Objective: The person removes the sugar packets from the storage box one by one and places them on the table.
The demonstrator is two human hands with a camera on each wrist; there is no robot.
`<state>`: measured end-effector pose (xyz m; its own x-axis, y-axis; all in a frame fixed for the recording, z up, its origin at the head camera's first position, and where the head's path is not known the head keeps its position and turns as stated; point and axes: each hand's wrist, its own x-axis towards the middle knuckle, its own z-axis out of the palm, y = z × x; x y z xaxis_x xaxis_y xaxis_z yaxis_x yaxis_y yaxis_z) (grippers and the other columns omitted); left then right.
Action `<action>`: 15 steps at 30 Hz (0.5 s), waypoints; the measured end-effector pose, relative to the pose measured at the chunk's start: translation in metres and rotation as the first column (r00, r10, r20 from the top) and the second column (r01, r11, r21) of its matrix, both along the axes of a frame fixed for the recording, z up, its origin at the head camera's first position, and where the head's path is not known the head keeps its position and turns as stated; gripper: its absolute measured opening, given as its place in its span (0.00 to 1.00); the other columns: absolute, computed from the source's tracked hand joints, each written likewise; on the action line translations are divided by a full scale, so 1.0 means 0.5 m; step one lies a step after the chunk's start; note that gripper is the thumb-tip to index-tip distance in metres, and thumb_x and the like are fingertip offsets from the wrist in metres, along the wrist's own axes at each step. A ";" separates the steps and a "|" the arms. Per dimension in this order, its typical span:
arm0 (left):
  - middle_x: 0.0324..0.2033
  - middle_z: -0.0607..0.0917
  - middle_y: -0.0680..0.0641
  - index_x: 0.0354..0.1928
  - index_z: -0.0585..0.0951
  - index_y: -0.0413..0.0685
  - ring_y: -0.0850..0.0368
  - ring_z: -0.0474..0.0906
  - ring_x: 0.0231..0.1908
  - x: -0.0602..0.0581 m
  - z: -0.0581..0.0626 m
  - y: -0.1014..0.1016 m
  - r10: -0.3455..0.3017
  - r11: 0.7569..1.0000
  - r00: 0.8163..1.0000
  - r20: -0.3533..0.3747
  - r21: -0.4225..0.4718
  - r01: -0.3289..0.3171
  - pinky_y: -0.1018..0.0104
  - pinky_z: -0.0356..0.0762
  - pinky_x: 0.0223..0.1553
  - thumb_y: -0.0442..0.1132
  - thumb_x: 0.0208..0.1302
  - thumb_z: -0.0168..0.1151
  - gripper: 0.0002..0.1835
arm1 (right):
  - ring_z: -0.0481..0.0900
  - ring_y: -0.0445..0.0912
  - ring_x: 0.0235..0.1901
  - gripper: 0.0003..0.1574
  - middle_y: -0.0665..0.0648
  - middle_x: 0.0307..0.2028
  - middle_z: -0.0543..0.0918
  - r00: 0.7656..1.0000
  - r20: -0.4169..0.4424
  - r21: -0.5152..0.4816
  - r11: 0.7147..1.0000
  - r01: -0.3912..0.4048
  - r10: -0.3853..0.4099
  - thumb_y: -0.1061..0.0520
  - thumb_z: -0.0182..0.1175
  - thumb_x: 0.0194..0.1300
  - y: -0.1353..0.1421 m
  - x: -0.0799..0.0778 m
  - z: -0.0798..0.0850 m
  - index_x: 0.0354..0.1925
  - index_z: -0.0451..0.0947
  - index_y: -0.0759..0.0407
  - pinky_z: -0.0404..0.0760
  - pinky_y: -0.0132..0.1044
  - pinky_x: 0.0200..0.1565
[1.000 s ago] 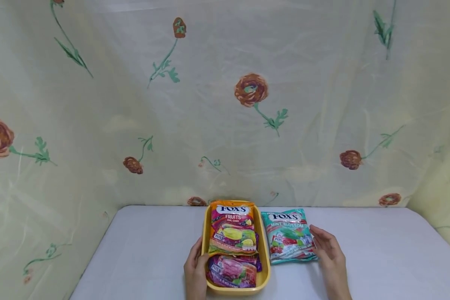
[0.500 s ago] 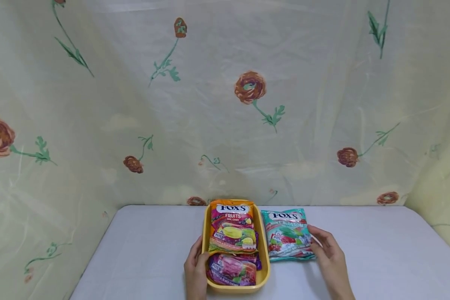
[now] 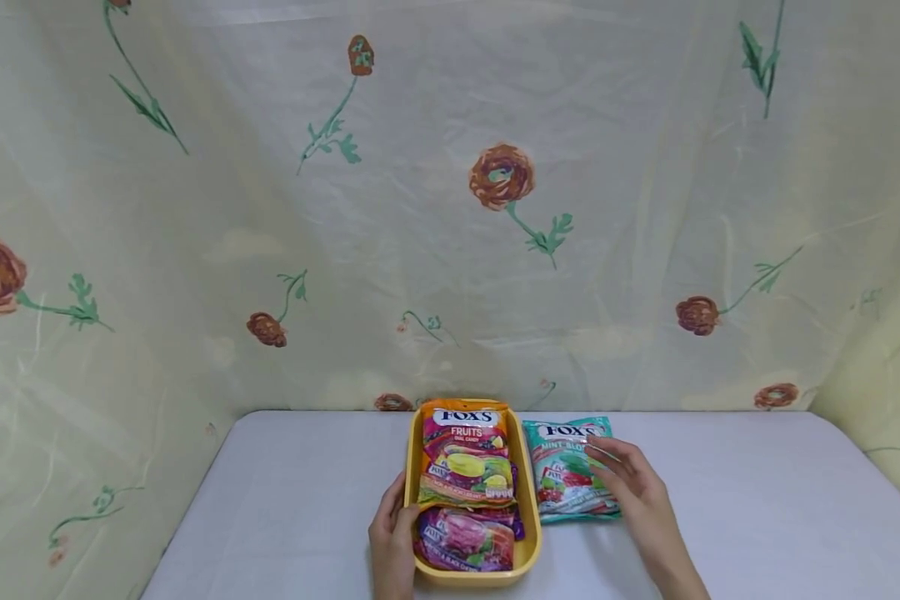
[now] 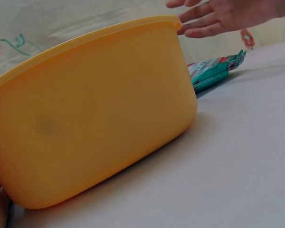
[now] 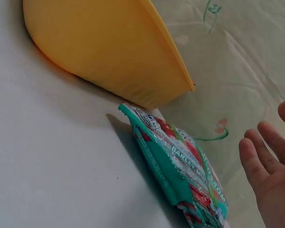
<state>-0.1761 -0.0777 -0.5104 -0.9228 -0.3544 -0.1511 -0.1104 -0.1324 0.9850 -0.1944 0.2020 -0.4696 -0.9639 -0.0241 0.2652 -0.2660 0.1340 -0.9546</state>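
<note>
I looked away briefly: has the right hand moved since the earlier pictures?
Yes: in the head view, the right hand has moved left, away from the lowest red backdrop flower at right, toward the yellow tray.

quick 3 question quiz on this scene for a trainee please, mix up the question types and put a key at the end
1. Multiple choice: Which hand grips the yellow tub?
a) right
b) left
c) both

2. True or false: In the right wrist view, a gap shows between the right hand and the teal candy bag.

3. Fill in the blank: In the head view, the orange-edged bag in the tub has the word ____ printed just below FOX'S.

Key:
1. b: the left hand is on the tub's side.
2. True.
3. FRUITS.
</note>
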 end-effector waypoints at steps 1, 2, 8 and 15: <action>0.66 0.68 0.37 0.66 0.67 0.43 0.41 0.63 0.67 0.001 0.001 0.000 0.001 1.000 1.000 -0.001 0.000 -0.001 0.50 0.67 0.64 0.34 0.61 0.47 0.28 | 0.74 0.31 0.56 0.25 0.43 0.59 0.74 1.000 0.006 0.009 1.000 -0.004 0.004 0.59 0.49 0.70 -0.003 -0.001 0.002 0.63 0.62 0.65 0.77 0.21 0.53; 0.66 0.68 0.38 0.66 0.67 0.43 0.42 0.64 0.66 0.001 0.001 0.000 0.001 1.000 1.000 0.000 -0.001 -0.001 0.50 0.67 0.64 0.34 0.61 0.47 0.28 | 0.74 0.31 0.56 0.25 0.43 0.58 0.74 1.000 0.015 0.021 1.000 -0.004 0.003 0.58 0.49 0.70 -0.006 -0.001 0.003 0.63 0.62 0.64 0.77 0.21 0.53; 0.65 0.69 0.38 0.66 0.68 0.44 0.43 0.66 0.65 0.008 0.006 -0.001 -0.002 1.000 1.000 -0.003 0.009 0.002 0.51 0.69 0.64 0.34 0.61 0.48 0.28 | 0.73 0.31 0.56 0.25 0.44 0.59 0.74 0.998 0.054 0.060 0.998 -0.013 0.010 0.59 0.49 0.70 -0.024 0.000 0.004 0.63 0.63 0.61 0.76 0.20 0.53; 0.65 0.70 0.39 0.65 0.68 0.44 0.43 0.66 0.65 0.008 0.012 -0.001 0.008 1.000 1.000 0.024 0.002 -0.008 0.51 0.69 0.64 0.34 0.60 0.48 0.28 | 0.74 0.32 0.56 0.25 0.50 0.61 0.72 0.994 0.098 0.031 0.998 -0.058 0.054 0.60 0.49 0.69 -0.055 0.000 0.017 0.63 0.63 0.60 0.77 0.26 0.55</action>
<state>-0.1719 -0.0782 -0.5045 -0.9159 -0.3618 -0.1736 -0.1327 -0.1352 0.9819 -0.1942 0.1745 -0.4611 -0.9819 -0.0862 0.1687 -0.1804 0.1540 -0.9715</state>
